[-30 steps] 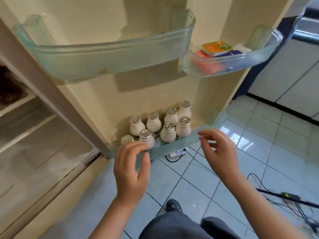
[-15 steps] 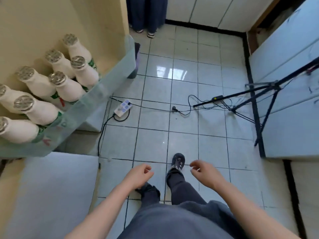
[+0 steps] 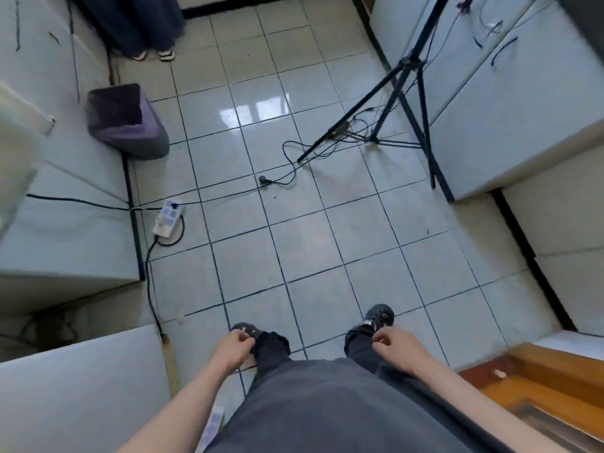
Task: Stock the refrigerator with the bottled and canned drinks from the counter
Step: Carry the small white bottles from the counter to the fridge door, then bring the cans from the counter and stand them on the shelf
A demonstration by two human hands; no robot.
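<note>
both hands empty, left hand and right hand loosely curled low over the tiled floor, no drinks or table in view; expect bottles and cans rigid, smooth, maybe slick, so wrap mid-body, not the cap

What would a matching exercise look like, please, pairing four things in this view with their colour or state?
Things:
1. waste bin
2. power strip
3. tripod
4. left hand

Descriptions:
A. white and blue
B. loosely curled, holding nothing
C. purple
D. black, legs spread

Pairs: 1-C, 2-A, 3-D, 4-B
</note>
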